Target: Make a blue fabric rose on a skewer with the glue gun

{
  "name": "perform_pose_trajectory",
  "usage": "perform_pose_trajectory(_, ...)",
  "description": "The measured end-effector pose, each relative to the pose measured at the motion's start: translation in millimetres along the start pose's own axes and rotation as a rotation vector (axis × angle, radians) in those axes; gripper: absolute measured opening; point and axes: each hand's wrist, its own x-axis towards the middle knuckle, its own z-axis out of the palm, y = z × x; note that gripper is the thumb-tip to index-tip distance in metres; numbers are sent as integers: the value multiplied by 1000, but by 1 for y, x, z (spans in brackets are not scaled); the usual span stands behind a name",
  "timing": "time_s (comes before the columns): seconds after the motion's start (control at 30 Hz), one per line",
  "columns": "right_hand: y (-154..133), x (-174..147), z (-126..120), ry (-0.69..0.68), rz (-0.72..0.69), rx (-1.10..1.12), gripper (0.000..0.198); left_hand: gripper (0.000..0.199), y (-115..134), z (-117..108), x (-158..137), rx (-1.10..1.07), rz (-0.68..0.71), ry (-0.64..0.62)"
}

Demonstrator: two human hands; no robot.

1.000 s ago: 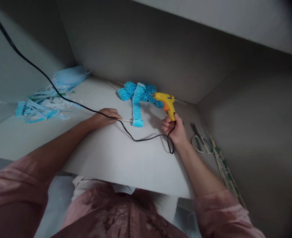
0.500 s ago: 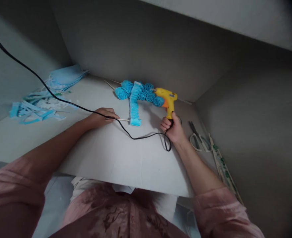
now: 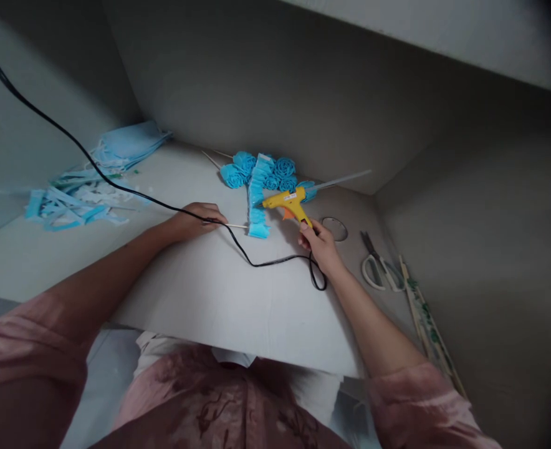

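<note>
Because the black cord (image 3: 276, 260) crosses the fingers of the left hand (image 3: 196, 222) and loops just below those of the right hand (image 3: 320, 244), a snag could swing the yellow glue gun (image 3: 292, 198) or jerk the thin stick (image 3: 237, 226). The left fingers are closed on that stick; the right fingers wrap the gun's handle. Its nozzle points at the blue pleated strip (image 3: 257, 194), though whether they touch I cannot tell; pressed too near, a hot tip might scorch or flatten the folds. A loosened left pinch might also let the stick roll out of line. The strip lies between the two hands' fingers, stretching away beyond the left fingertips, its near end at the stick. It looks narrow and closely gathered, paler at its far end, with blue rolled flowers (image 3: 285, 168) on either side there.
</note>
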Motion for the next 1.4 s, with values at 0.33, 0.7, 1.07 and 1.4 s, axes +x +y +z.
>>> perform_pose_trajectory(0.33, 2, 1, -2, 25, -20, -130, 47, 27, 1, 0, 0, -20, 22, 1)
perform_pose_trajectory(0.7, 6, 2, -2, 33, -27, -97, 47, 28, 0, 0, 0, -9, 31, 10)
perform_pose_trajectory(1.07, -1, 0, 4, 45, 12, -30, 50, 28, -1, 1, -1, -21, 27, 23)
perform_pose_trajectory(1.4, -43, -4, -20, -47, -62, 563, 50, 29, 7, 0, 1, 22, 14, 18)
